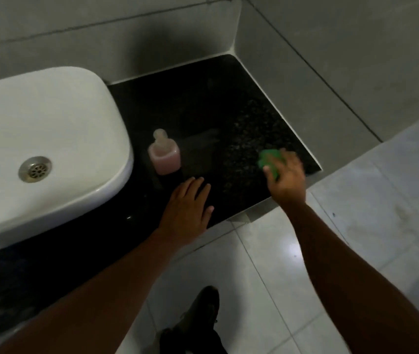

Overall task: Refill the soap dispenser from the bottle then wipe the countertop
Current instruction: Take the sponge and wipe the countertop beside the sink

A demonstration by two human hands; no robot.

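A clear soap dispenser (164, 154) holding pink liquid stands upright on the black speckled countertop (203, 103), just right of the basin. My left hand (188, 205) lies flat on the counter with fingers spread, a little in front of the dispenser and not touching it. My right hand (286, 178) presses a green sponge (269, 160) onto the counter near its right front corner. No refill bottle is in view.
A white basin (50, 139) with a metal drain (34, 169) fills the left. Grey tiled walls (305, 80) close the counter at the back and right. Pale floor tiles (267, 277) and my dark shoe (200, 310) lie below the counter's front edge.
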